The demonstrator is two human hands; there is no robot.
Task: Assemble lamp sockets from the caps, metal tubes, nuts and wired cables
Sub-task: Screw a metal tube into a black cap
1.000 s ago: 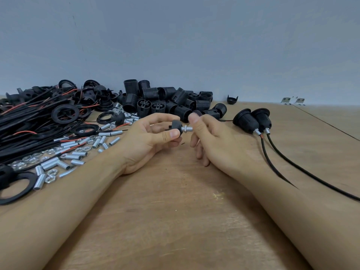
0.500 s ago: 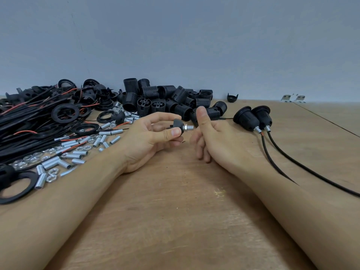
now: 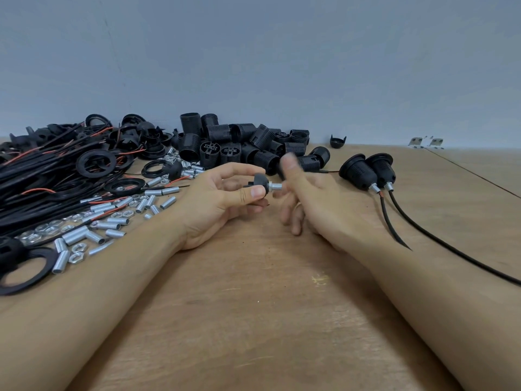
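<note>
Your wooden table [image 3: 253, 320] carries everything, both forearms lying along it. At its far left lies a heap of black wired cables [image 3: 42, 176] with red conductors showing, rings among them; behind your hands sits a pile of black threaded socket bodies [image 3: 242, 145]. To the right, two finished sockets [image 3: 366, 172] lie side by side, mouths toward the wall, their cables trailing toward you. Loose metal tubes [image 3: 107, 224] and hex nuts [image 3: 76, 256] scatter near your left forearm. Your left hand [image 3: 217, 201] grips the black cap [image 3: 258, 183] between thumb and curled fingers, just above the table at centre. The cap is small, domed and matt black, with a bright threaded tube [image 3: 276, 187] projecting from it; the assembly's long axis runs roughly level, tube end pointing right toward your right hand [image 3: 313, 198]. That hand is motion-blurred, thumb raised, fingers loosely bent beside the tube tip; you cannot tell whether it touches or grips.
</note>
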